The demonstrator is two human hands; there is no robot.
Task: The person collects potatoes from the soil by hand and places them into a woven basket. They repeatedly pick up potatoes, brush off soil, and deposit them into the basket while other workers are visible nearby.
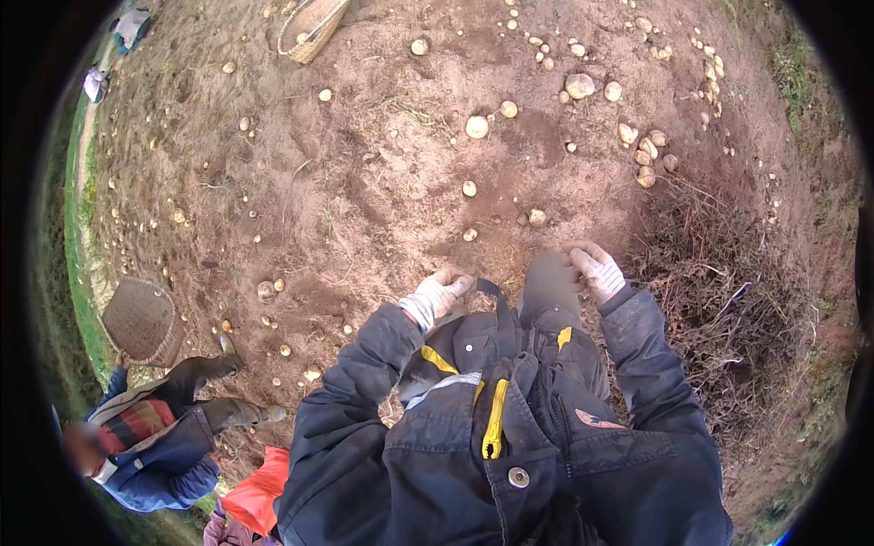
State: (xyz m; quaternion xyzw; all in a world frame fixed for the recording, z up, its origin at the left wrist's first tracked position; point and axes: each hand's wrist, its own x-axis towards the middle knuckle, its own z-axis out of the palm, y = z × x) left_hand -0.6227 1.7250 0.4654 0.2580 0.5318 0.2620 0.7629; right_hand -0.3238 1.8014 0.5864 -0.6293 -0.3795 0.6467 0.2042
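Observation:
My left hand (438, 293), with a whitish glove or wrap on it, is in front of my waist. Its fingers pinch the end of a black strap (504, 310) that runs down to my dark jacket (471, 491). By my raised knee (552, 283) is my right hand (595, 269), striped white at the wrist. Its fingers are bent and partly blurred, so whether they hold anything is unclear. On the soil ahead lie single potatoes (470, 235), one larger potato (477, 127) and a potato (537, 218) close beyond my knee.
Dry stalks (730, 293) are heaped at my right. More potatoes (646, 177) lie ahead of them. A wicker basket (317, 31) lies far ahead. At left, a person (153, 437) grips another wicker basket (140, 321). A red bag (258, 491) is beside another person (235, 532).

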